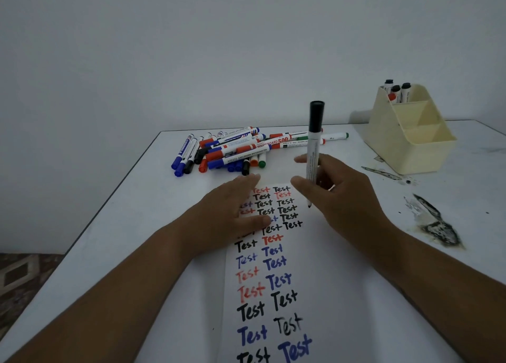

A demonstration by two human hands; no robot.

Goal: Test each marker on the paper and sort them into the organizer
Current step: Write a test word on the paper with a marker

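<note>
Dim bluish light, soft focus, wide-angle bowing

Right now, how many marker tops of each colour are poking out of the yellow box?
Black caps: 3
Red caps: 1
Total: 4, all standing in the back compartment of the organizer.

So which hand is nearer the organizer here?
The right hand. It holds a black marker upright over the paper, with the organizer beyond it to the right. The left hand lies flat on the paper, farther left.
</note>
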